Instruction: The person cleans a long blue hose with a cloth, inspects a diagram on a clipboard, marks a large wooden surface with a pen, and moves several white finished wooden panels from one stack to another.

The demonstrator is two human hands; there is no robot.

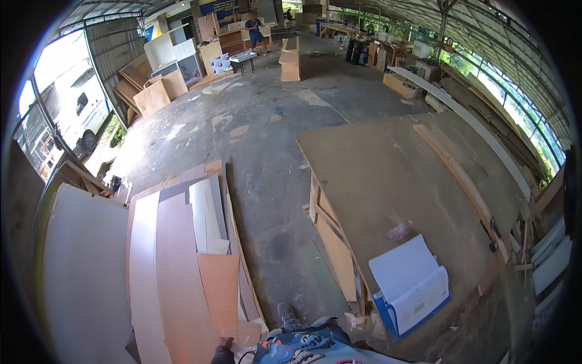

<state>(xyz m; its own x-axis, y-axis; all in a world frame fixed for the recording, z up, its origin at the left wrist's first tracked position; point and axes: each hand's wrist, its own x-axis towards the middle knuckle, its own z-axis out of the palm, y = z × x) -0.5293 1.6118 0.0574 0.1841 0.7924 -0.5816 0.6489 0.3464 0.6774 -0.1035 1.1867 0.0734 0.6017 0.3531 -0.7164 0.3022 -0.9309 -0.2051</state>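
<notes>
Left hand point(223, 353) at bottom edge, dark glove, touching lower end of orange-brown board point(219, 291) on panel stack point(176, 267) lying on concrete floor point(267, 176). Grip: cannot tell, fingers cut off by frame. Right hand not in view. Board flat on stack, not lifted; handling judged barely begun. Large work desk point(412, 182) to right, blue-and-white folder point(412, 285) near its front edge, untouched. Distant person point(254, 33) too small to read.

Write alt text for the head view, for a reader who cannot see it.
Looking down in an open workshop, one gloved hand at the lower edge touches an orange-brown board in a stack of leaning panels on the left. To the right stands a big plywood worktable with an open blue folder; a distant person stands on the concrete floor.
</notes>
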